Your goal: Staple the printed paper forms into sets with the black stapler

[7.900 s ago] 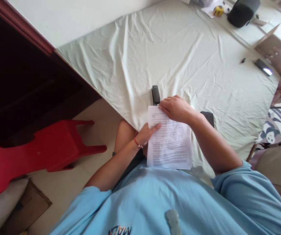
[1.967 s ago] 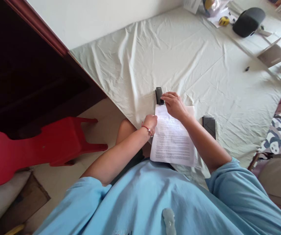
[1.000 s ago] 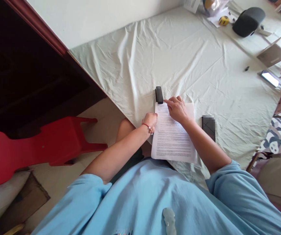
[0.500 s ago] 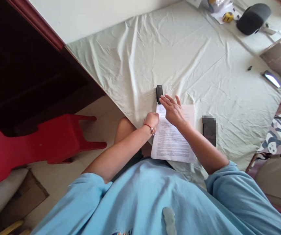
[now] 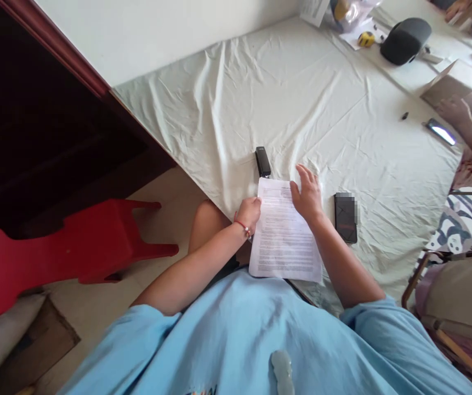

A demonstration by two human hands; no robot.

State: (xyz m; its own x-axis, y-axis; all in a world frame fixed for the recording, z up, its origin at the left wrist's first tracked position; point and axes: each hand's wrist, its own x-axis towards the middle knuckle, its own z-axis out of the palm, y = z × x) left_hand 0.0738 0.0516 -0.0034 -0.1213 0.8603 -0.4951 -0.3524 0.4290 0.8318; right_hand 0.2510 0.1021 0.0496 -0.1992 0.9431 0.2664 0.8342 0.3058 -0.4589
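Note:
Printed sheets of paper (image 5: 287, 241) lie at the near edge of the table, their lower part toward my body. My left hand (image 5: 249, 213), with a red bracelet at the wrist, is closed on the left edge of the paper. Over the upper right part of the sheets is my right hand (image 5: 306, 193), its fingers stretched out and the thumb apart, holding nothing. A black stapler (image 5: 262, 162) rests just beyond the top left corner of the paper. To the right of the paper lies a dark phone (image 5: 346, 218).
A pale wrinkled cloth covers the table (image 5: 203, 120). At the back right are a yellow tape measure (image 5: 366, 39), a black cap (image 5: 405, 41) and a box (image 5: 451, 82). Another person's hand (image 5: 456, 111) is near a lit phone (image 5: 441, 132). A red chair (image 5: 108, 236) stands left.
My right hand has moved from near the stapler at the paper's top left to its upper right side. The top of the paper is now uncovered. My left hand still grips the left edge.

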